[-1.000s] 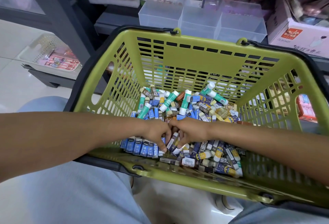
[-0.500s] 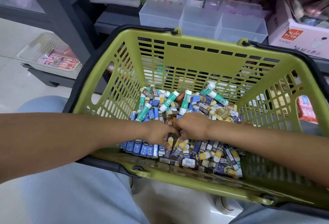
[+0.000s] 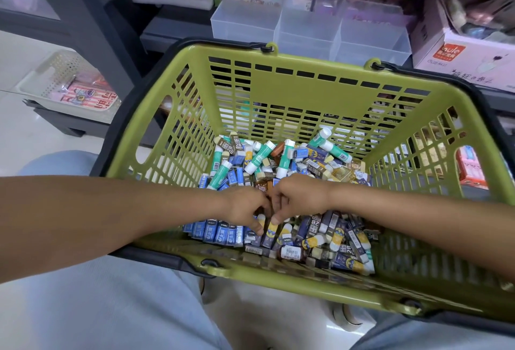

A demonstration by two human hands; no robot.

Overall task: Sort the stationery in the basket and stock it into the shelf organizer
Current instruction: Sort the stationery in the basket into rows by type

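head view: green basket point(image 3: 306, 90) of erasers point(image 3: 320, 234) and glue sticks point(image 3: 284, 159), each grip point(image 3: 245, 206) point(image 3: 299, 196) unclear.

Green basket point(image 3: 303, 90) holds stationery point(image 3: 312, 160).

White perforated tray point(image 3: 47, 76) on floor; pink box point(image 3: 471, 57) right of shelf.

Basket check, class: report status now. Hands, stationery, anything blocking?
Left hand and right hand both down in green basket, fingers curled among erasers. Clear organizer beyond, nothing stocked visible. Glue sticks piled behind; no obstruction.
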